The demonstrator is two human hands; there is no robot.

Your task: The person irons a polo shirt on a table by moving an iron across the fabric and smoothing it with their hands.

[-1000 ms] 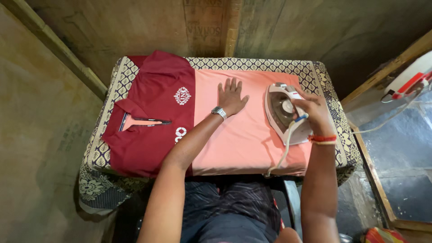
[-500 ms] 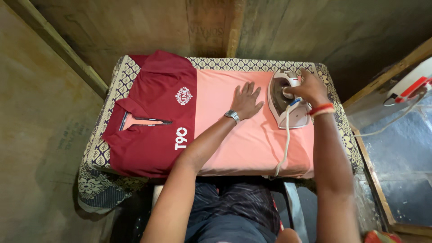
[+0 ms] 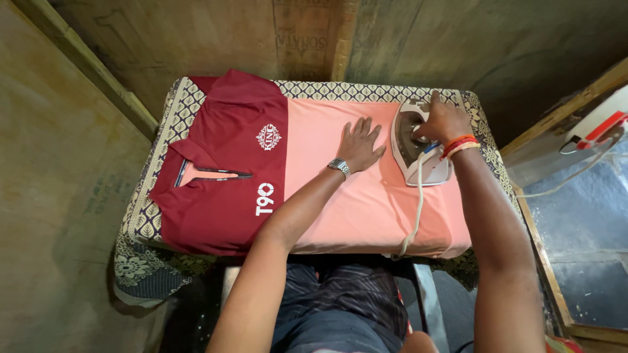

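Note:
A polo shirt lies flat on a padded table, its maroon upper part (image 3: 226,170) to the left and its salmon lower part (image 3: 353,202) to the right. My left hand (image 3: 362,145) rests palm down with fingers spread on the salmon cloth; a metal watch sits on its wrist. My right hand (image 3: 445,121) grips the handle of a white electric iron (image 3: 415,147), which stands on the shirt's far right part, just right of my left hand. The iron's white cord (image 3: 415,209) trails down over the front edge.
A patterned cloth (image 3: 140,216) covers the table and hangs over its left and front edges. Plywood walls stand close behind and to the left. A wooden frame (image 3: 543,261) and a white and red object (image 3: 598,124) are at the right. My legs are under the table.
My right hand has slid the iron toward the far right edge of the shirt. My left hand has shifted slightly right on the cloth, staying flat.

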